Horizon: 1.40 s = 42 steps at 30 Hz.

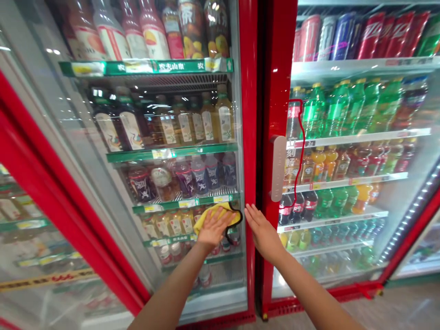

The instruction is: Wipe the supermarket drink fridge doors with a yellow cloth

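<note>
Cloth (200, 223), lower centre: yellow, black edging (239, 222). Door frame (248, 114), centre: red. Shelf strip (113, 68), upper left: green, white lettering (172, 66). Bottles (337, 110), upper right: green.

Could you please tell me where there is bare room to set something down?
The floor below the right-hand fridge's red base looks bare. Behind the glass where the left hand lies on a yellow cloth, the low rack looks bare right of its few drinks. The shelves above are crowded with bottles.
</note>
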Available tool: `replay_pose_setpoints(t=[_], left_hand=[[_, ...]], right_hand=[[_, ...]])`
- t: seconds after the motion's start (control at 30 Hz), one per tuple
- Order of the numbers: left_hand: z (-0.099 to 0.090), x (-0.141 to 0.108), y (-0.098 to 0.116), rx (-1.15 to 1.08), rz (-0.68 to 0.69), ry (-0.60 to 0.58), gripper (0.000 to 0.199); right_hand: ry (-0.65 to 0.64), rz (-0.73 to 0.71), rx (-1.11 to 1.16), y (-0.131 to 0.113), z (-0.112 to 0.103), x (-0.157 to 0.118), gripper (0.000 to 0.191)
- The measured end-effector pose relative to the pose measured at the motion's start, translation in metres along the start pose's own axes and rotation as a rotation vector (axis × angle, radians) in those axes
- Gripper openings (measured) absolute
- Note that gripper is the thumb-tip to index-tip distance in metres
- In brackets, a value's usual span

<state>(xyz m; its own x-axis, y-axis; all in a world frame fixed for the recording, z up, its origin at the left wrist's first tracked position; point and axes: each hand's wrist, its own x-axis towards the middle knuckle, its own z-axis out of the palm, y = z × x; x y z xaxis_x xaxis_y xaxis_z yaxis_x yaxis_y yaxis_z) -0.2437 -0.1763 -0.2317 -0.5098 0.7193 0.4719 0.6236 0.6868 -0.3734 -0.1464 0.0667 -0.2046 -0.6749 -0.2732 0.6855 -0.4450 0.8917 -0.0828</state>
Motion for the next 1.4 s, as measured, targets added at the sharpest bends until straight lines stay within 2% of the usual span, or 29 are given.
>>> replay_pose_setpoints(t=[0.03,0.1,0.17,0.2,0.27,0.33,0.4,0.47,0.5,0.57,0.63,0.67,0.7,0.77,0.83,0.87,0.93,1.0,1.07,1.13,1.2,1.3,1.37,1.4], left_hand=[[-0.006,0.002,-0.007,0.005,-0.037,0.017,0.087],[-0.014,-0.003,-0.022,0.035,-0.207,0.114,0.081],[-0.014,-0.023,-0.032,0.074,-0.377,0.214,0.074],[-0.011,-0.034,-0.034,0.088,-0.409,0.238,0.071],[-0.005,-0.055,-0.032,0.101,-0.352,0.215,0.068],[-0.002,-0.062,-0.03,0.1,-0.232,0.143,0.071],[-0.007,-0.058,-0.036,0.092,-0.134,0.086,0.076],[-0.017,-0.051,-0.049,0.082,-0.094,0.057,0.081],[-0.021,-0.051,-0.057,0.08,-0.121,0.064,0.081],[-0.024,-0.059,-0.068,0.088,-0.3,0.137,0.077],[-0.019,-0.077,-0.072,0.097,-0.516,0.228,0.071],[-0.014,-0.087,-0.071,0.093,-0.554,0.24,0.069],[-0.008,-0.095,-0.069,0.079,-0.527,0.215,0.068],[0.0,-0.104,-0.066,0.032,-0.341,0.099,0.071],[0.0,-0.103,-0.071,-0.02,-0.152,-0.017,0.074],[-0.002,-0.101,-0.077,-0.038,-0.107,-0.05,0.076],[-0.011,-0.101,-0.091,-0.046,-0.137,-0.04,0.077],[-0.019,-0.109,-0.101,-0.016,-0.336,0.073,0.073],[-0.023,-0.123,-0.103,0.021,-0.591,0.216,0.066],[-0.024,-0.134,-0.098,0.025,-0.722,0.26,0.066],[-0.028,-0.136,-0.095,0.0,-0.676,0.182,0.078],[-0.041,-0.132,-0.104,-0.032,-0.504,0.072,0.092],[-0.048,-0.133,-0.116,-0.035,-0.494,0.101,0.087],[-0.05,-0.136,-0.122,-0.026,-0.558,0.146,0.082]], right_hand=[[-0.004,-0.034,-0.02,0.0,0.002,0.003,0.079],[-0.024,-0.1,-0.065,0.0,0.006,0.008,0.077],[-0.067,-0.143,-0.112,0.0,0.009,0.008,0.076],[-0.093,-0.15,-0.135,-0.001,0.011,0.008,0.077],[-0.138,-0.131,-0.177,-0.004,0.016,0.005,0.079],[-0.154,-0.092,-0.206,-0.008,0.023,0.002,0.08],[-0.148,-0.058,-0.222,-0.011,0.03,0.0,0.08],[-0.138,-0.043,-0.226,-0.012,0.036,-0.002,0.08],[-0.132,-0.042,-0.224,-0.011,0.038,-0.004,0.081],[-0.119,-0.042,-0.211,-0.01,0.043,-0.006,0.082],[-0.103,-0.028,-0.192,-0.01,0.047,-0.009,0.081],[-0.096,-0.013,-0.182,-0.011,0.049,-0.01,0.081],[-0.092,0.006,-0.174,-0.013,0.05,-0.01,0.08],[-0.101,0.045,-0.171,-0.018,0.05,-0.01,0.077],[-0.138,0.077,-0.188,-0.023,0.047,-0.008,0.071],[-0.163,0.088,-0.198,-0.025,0.044,-0.007,0.069],[-0.21,0.104,-0.212,-0.029,0.036,-0.006,0.065],[-0.228,0.121,-0.213,-0.035,0.029,-0.005,0.063],[-0.223,0.122,-0.206,-0.046,0.025,-0.002,0.059],[-0.222,0.086,-0.193,-0.064,0.023,0.006,0.057],[-0.234,0.005,-0.178,-0.09,0.023,0.021,0.061],[-0.255,-0.162,-0.15,-0.133,0.024,0.054,0.067],[-0.265,-0.253,-0.142,-0.156,0.026,0.075,0.065],[-0.27,-0.284,-0.145,-0.165,0.029,0.083,0.064]])
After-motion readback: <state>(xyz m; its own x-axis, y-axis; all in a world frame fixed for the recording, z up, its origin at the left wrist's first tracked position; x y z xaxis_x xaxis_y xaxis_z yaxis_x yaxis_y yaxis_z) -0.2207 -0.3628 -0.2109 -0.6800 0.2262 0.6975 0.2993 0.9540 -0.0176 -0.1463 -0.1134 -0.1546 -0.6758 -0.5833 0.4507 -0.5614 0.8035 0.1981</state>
